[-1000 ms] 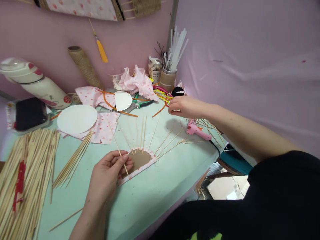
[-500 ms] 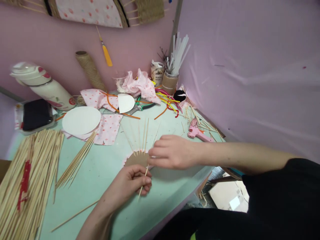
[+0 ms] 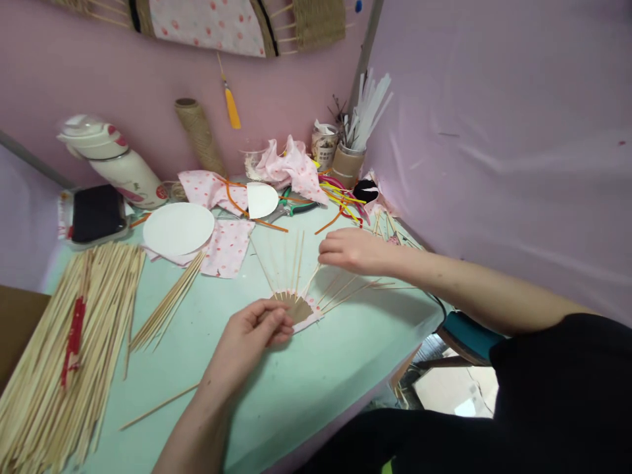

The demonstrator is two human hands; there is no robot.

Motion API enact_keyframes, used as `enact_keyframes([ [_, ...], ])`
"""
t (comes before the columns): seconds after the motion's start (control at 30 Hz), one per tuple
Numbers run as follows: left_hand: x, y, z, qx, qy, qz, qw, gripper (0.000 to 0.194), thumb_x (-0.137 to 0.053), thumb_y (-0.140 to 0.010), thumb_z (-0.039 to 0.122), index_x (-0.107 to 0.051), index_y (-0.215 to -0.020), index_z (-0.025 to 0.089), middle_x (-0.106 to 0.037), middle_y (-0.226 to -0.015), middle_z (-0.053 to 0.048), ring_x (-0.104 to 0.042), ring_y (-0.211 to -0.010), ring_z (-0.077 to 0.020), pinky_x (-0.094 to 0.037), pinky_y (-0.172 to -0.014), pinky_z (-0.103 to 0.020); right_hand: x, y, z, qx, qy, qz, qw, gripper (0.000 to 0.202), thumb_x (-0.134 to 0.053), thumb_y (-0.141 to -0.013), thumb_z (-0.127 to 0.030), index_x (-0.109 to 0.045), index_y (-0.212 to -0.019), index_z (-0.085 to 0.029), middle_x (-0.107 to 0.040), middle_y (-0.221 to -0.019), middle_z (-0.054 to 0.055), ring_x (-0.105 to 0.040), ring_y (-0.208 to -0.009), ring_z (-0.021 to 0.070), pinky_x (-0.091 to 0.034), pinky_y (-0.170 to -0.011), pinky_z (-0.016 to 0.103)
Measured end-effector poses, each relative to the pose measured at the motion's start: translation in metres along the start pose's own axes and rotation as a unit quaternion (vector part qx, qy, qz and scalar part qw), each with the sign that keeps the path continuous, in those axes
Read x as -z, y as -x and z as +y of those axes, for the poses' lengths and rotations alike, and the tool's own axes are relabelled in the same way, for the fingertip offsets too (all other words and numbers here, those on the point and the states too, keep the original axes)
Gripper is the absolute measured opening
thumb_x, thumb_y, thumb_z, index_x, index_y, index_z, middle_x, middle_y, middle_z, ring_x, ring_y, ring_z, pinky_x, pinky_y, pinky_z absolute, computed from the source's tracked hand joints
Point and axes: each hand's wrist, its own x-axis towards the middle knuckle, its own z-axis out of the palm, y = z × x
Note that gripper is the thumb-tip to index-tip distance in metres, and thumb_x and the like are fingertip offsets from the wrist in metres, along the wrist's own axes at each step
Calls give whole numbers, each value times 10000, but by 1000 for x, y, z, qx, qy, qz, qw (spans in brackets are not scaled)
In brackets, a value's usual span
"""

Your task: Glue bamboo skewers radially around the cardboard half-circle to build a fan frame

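A brown cardboard half-disc [image 3: 299, 312] edged with pink dotted cloth lies on the table, thin bamboo sticks [image 3: 299, 263] fanning out from its curved edge. My left hand [image 3: 261, 324] rests over its left side, fingers curled and thumb against them; what they hold, if anything, is hidden. Above the half-disc, my right hand [image 3: 353, 251] pinches the outer end of a bamboo stick [image 3: 310, 281], whose other end meets the cardboard. More sticks spread rightward under my right forearm.
A large pile of bamboo sticks [image 3: 74, 355] and a smaller bundle [image 3: 170, 299] lie left. Behind are a white oval [image 3: 178, 228], pliers [image 3: 299, 209], dotted cloth [image 3: 230, 249], a bottle [image 3: 121, 164] and a twine roll [image 3: 200, 135]. A cardboard box [image 3: 20, 329] stands at the left edge.
The stick that was between my left fingers no longer shows there. My right hand has moved up and away from the cardboard, uncovering its right side and more sticks. The view has shifted left.
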Motion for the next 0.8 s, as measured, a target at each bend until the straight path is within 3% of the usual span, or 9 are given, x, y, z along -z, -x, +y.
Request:
enact_keyframes([
  [0.07, 6, -1, 0, -13, 13, 46, 999, 527, -783, -635, 596, -686, -897, 149, -713, -780, -52, -670, -671, -146, -571, -667, -266, -11, 10, 19, -21, -6, -31, 999, 293, -369, -1007, -146, -647, -915, -170, -633, -893, 62, -497, -801, 174, -338, -676, 308],
  [0.17, 8, -1, 0, -12, 19, 56, 998, 549, -775, -640, 621, -672, -910, 154, -710, -788, -45, -665, -642, -137, -571, -650, -265, -25, 19, 30, -28, -20, -74, 997, 283, -383, -993, -145, -654, -920, -180, -629, -898, 57, -512, -814, 180, -354, -690, 309],
  [0.33, 4, -3, -7, -31, -33, 40, 998, 476, -742, -700, 583, -659, -894, 157, -704, -753, -45, -662, -666, -158, -557, -650, -278, -32, 19, 21, -13, -52, -92, 994, 301, -360, -1007, -175, -656, -952, -176, -630, -912, 70, -515, -826, 194, -369, -697, 316],
  [0.53, 4, -6, -16, -158, -233, 42, 959, 265, -587, -867, 436, -688, -846, 193, -675, -715, -4, -594, -629, -136, -469, -621, -256, -36, 16, 16, 9, -62, -75, 995, 309, -347, -1013, -191, -655, -977, -182, -630, -910, 75, -511, -810, 197, -379, -694, 321],
  [0.8, 4, -6, -14, -179, -303, 52, 935, 238, -545, -894, 399, -701, -857, 223, -688, -723, 11, -609, -654, -152, -459, -653, -266, -39, 17, 13, 23, -52, -70, 996, 311, -347, -1024, -203, -651, -962, -178, -628, -905, 67, -511, -820, 195, -374, -695, 311],
])
